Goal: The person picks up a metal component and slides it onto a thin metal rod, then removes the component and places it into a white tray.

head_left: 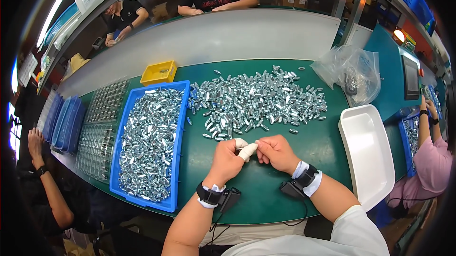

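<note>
My left hand (229, 160), with white tape wrapped round its thumb and a finger, is closed in a pinch above the near part of the green table. The fingertips of my right hand (278, 153) are pressed together and meet the taped tips of the left. Whatever lies between them, if anything, is hidden. Just beyond both hands spreads a loose pile of small shiny metal parts (266, 97), short and rod-shaped. More of these parts (148, 147) fill a blue tray (177, 161) left of my hands.
Right of me stands a white tray (363, 147), with a clear plastic bag (363, 73) beyond it. A yellow box (159, 72) sits behind the blue tray; clear trays of parts (95, 151) lie farther left. A grey partition (228, 37) crosses the back. Other people work around the table (304, 185).
</note>
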`<state>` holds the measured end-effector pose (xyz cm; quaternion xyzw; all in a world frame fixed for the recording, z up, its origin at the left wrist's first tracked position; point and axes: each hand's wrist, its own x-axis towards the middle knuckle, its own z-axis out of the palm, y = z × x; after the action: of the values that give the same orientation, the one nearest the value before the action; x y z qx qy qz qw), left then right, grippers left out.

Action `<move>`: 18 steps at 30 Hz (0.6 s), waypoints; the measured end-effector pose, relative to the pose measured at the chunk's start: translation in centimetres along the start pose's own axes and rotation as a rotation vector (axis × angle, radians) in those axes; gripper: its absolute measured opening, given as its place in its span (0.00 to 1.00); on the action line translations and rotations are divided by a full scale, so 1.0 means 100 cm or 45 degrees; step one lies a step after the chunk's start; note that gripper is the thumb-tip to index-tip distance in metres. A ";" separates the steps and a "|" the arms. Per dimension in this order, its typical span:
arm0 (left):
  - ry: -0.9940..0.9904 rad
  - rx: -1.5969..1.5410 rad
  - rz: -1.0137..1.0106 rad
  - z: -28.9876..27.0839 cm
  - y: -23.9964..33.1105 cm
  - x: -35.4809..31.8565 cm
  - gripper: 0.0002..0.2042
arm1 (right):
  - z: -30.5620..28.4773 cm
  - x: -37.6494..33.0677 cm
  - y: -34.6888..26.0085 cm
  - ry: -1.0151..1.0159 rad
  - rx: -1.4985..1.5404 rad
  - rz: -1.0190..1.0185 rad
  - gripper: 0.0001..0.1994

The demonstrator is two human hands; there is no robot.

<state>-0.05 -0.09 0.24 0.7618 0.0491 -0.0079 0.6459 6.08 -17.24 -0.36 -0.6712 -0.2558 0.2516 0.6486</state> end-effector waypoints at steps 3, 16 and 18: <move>0.038 0.022 0.114 0.002 -0.002 0.002 0.09 | -0.011 0.004 0.005 -0.153 0.189 0.080 0.21; 0.188 0.051 0.123 -0.008 0.005 0.004 0.06 | 0.003 0.005 0.002 0.057 0.132 0.009 0.21; 0.279 0.001 -0.039 -0.019 0.005 0.004 0.06 | 0.000 0.006 0.006 0.120 0.177 -0.022 0.22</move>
<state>0.32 1.76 0.97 0.7574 0.1311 0.0655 0.6363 6.48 -16.85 -0.92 -0.6333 -0.2126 0.2312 0.7073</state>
